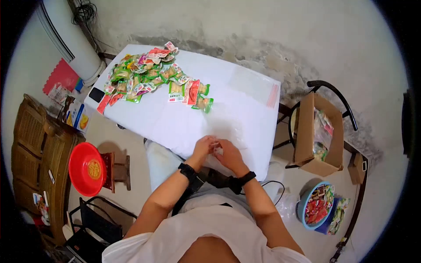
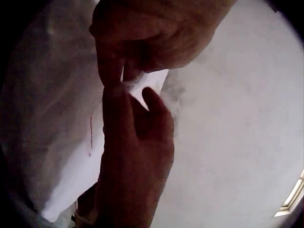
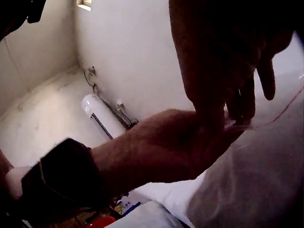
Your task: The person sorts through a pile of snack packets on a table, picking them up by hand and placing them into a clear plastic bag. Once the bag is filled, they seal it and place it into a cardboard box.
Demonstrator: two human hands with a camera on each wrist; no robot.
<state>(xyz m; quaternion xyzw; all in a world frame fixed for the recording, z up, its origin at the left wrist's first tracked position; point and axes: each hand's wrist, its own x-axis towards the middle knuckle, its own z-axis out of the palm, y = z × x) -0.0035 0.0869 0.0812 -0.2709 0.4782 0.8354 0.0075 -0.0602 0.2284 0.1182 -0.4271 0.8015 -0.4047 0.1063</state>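
Both hands meet at the near edge of the white-covered table (image 1: 153,118). A clear plastic bag (image 1: 226,125) spreads over the cloth in front of them. The left hand (image 1: 201,148) pinches the bag's near edge, and the right hand (image 1: 231,155) pinches it close beside. In the left wrist view the fingertips of both hands meet at the film, and a thin red line runs along the bag (image 2: 42,104). The right wrist view shows the left hand (image 3: 166,142) below the right hand (image 3: 228,57), with the bag (image 3: 242,175) hanging past their fingers.
Many small snack packets (image 1: 144,74) are heaped at the table's far left, by a black phone (image 1: 96,94). Another clear plastic sheet (image 1: 254,85) lies far right. On the right are a cardboard box (image 1: 305,136) and a blue basin (image 1: 302,208); a red basin (image 1: 81,168) stands left.
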